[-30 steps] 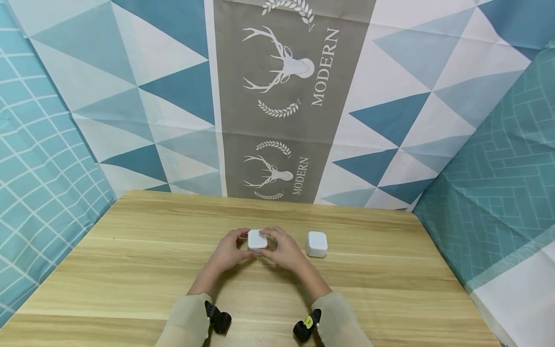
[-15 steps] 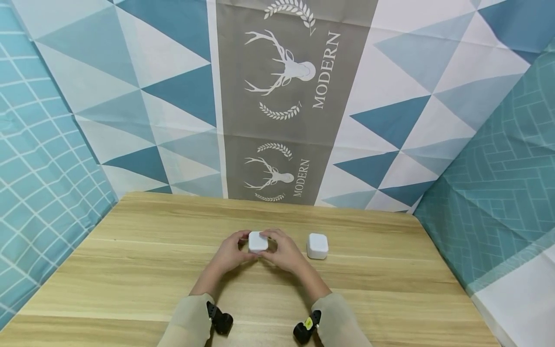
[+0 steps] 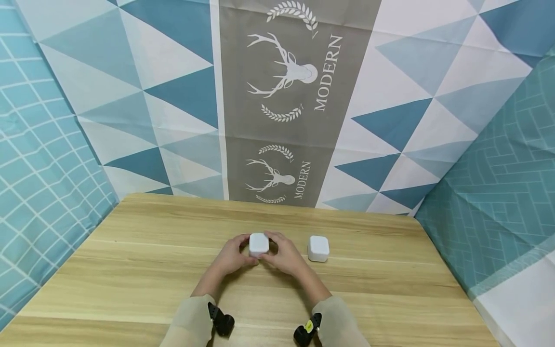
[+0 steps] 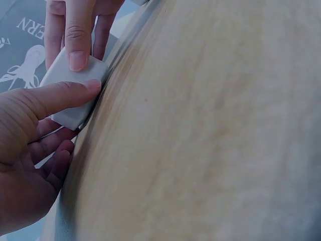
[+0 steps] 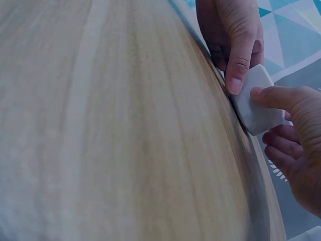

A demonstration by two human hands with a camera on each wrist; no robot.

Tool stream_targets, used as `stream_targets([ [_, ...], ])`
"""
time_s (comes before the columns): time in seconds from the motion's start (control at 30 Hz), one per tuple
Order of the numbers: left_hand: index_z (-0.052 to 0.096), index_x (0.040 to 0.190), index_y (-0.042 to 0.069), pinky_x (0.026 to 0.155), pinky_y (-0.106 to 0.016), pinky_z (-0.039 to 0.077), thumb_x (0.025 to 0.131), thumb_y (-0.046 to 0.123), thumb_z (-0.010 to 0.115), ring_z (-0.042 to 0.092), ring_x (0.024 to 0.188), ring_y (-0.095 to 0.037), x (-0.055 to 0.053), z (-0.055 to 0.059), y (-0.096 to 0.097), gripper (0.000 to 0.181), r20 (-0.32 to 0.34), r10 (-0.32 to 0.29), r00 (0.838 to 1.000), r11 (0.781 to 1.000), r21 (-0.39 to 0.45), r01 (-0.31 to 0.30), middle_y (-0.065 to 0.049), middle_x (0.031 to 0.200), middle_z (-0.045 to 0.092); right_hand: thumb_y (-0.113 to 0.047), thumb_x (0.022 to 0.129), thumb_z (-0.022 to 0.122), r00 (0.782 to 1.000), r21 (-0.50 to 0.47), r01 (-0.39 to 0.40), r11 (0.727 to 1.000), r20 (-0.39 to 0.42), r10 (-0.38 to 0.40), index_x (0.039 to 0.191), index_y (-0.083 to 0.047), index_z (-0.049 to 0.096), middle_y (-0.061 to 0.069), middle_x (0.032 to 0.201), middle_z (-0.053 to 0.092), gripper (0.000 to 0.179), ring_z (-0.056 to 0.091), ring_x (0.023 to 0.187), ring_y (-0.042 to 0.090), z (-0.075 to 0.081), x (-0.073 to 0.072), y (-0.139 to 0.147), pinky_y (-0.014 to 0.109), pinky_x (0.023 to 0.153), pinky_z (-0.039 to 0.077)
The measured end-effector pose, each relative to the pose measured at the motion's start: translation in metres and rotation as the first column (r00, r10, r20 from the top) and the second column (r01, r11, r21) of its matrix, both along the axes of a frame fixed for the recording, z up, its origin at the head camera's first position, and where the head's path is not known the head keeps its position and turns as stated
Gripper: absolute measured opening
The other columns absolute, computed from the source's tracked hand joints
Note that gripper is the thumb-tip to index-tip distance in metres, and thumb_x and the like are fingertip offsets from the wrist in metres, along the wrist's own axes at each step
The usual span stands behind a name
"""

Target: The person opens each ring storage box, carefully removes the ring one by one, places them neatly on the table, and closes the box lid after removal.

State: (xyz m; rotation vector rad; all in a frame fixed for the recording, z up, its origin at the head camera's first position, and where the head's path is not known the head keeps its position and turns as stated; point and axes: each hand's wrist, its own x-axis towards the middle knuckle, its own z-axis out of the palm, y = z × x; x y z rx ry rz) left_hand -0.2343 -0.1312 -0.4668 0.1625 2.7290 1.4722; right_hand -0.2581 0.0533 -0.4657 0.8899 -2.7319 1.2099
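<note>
Fingers (image 3: 243,238) of the left hand (image 3: 230,255) and right hand (image 3: 287,254) are bent about block-wide, both gripping one white block (image 3: 259,243). It's to the person's left of a second block (image 3: 319,247), well apart

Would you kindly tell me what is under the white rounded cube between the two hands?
The pale wood-grain tabletop shows around the white rounded cube that the left hand and right hand hold; its underside is hidden, so anything directly beneath cannot be seen.

two white blocks (image 3: 258,244) (image 3: 318,247), two cameras (image 3: 223,324) (image 3: 304,333), one table (image 3: 130,279)
</note>
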Motion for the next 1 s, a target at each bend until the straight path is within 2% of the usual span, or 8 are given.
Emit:
stream_targets([
  [0.47, 0.052, 0.128, -0.004, 0.104, -0.049, 0.038, 0.069, 0.014, 0.082, 0.05, 0.122, -0.036, 0.0005, -0.0023, 0.0005, 0.068, -0.035, 0.018, 0.999, 1.0, 0.007, -0.018, -0.021, 0.128, 0.056, -0.023, 0.077, 0.077, 0.999, -0.029, -0.002, 1.0, 0.04, 0.003, 0.133, 0.0, 0.049, 0.015, 0.13, 0.056, 0.066, 0.053, 0.122, 0.027, -0.0007, -0.0024, -0.0018, 0.04, 0.105, 0.04],
  [0.73, 0.053, 0.127, -0.004, 0.104, -0.049, 0.039, 0.069, 0.015, 0.082, 0.05, 0.121, -0.037, 0.002, -0.0005, 0.0013, 0.068, -0.059, 0.011, 0.998, 1.0, -0.008, -0.012, -0.021, 0.125, 0.057, -0.022, 0.075, 0.078, 0.998, -0.038, 0.002, 0.999, 0.067, 0.001, 0.134, 0.0, 0.048, 0.015, 0.131, 0.055, 0.069, 0.051, 0.123, 0.028, -0.0015, -0.0045, -0.0015, 0.041, 0.107, 0.038],
  [1.0, 0.054, 0.128, -0.003, 0.104, -0.052, 0.037, 0.07, 0.016, 0.082, 0.049, 0.121, -0.037, 0.0027, -0.0015, -0.0001, 0.067, -0.079, 0.001, 0.997, 1.0, -0.029, -0.003, -0.02, 0.124, 0.057, -0.026, 0.076, 0.077, 0.997, -0.032, -0.003, 0.999, 0.071, 0.005, 0.133, -0.002, 0.05, 0.014, 0.13, 0.056, 0.068, 0.052, 0.122, 0.027, -0.0017, -0.0067, -0.0006, 0.041, 0.104, 0.041],
])
